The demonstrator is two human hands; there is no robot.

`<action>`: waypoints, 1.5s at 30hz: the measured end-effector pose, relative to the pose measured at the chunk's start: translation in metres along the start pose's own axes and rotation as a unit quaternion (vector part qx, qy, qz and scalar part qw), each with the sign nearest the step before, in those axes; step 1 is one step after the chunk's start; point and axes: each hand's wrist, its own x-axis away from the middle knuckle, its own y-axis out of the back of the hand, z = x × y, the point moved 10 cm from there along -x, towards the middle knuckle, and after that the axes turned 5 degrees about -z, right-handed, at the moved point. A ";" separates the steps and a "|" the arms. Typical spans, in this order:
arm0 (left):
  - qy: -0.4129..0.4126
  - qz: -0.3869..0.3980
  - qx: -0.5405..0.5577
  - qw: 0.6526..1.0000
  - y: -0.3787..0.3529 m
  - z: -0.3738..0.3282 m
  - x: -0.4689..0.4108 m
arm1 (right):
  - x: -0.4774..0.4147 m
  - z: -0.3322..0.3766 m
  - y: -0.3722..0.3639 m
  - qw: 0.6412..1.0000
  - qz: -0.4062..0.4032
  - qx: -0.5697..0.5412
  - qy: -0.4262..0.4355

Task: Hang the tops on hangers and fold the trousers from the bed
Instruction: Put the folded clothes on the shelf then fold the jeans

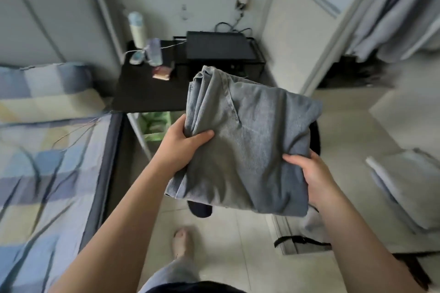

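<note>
A folded pair of blue-grey denim trousers [247,140] is held in the air in front of me, over the floor beside the bed. My left hand [183,144] grips the left edge of the bundle, thumb on top. My right hand [309,173] holds the lower right edge, thumb on top and fingers underneath. The bed [47,162] with a checked blue and yellow cover lies at the left; no tops or hangers show on the part in view.
A black bedside table [147,88] with a bottle [137,30] and small items stands ahead, a black box [217,46] behind it. A folded pale garment [409,185] lies at the right. Tiled floor and my foot [181,242] are below. Curtains hang at top right.
</note>
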 end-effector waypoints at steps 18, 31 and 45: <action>-0.070 0.410 -0.051 0.908 -0.430 -0.071 -0.161 | -0.069 0.050 0.268 0.902 -0.406 -0.145 0.009; -0.090 0.433 -0.138 0.886 -0.617 -0.036 -0.179 | -0.187 0.043 0.395 0.851 -0.508 -0.122 -0.052; -0.022 0.525 -0.175 0.833 -0.828 0.050 -0.160 | -0.182 0.039 0.543 0.745 -0.652 -0.081 -0.117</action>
